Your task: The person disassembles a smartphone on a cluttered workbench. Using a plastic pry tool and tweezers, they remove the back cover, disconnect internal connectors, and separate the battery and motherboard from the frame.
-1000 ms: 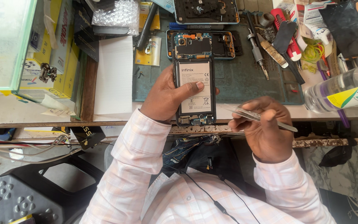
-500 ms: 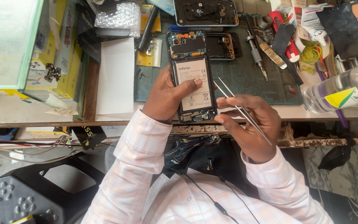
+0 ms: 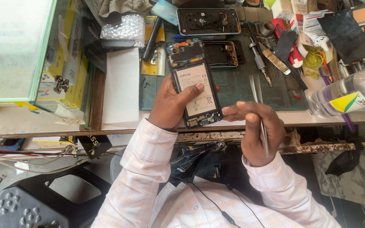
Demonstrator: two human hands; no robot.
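left hand (image 3: pixel 172 105) clamped round the opened phone (image 3: pixel 195 86), thumb on the battery | right hand (image 3: pixel 256 131) pinching tweezers (image 3: pixel 258 107), which swung from flat to pointing up-frame, tips now off the phone | phone's mid-frame over the desk (image 3: pixel 119 90) edge, back off, board bare, so looks like poking paused

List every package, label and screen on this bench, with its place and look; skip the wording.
Battery label: white rectangle on the opened phone held in the left hand.
Bottle label: yellow, green and white, on the clear plastic bottle lying at right.
Cardboard boxes: yellow, stacked at left beside the glass case.
Bubble wrap: clear bundle, upper left.
Right hand holds tweezers.
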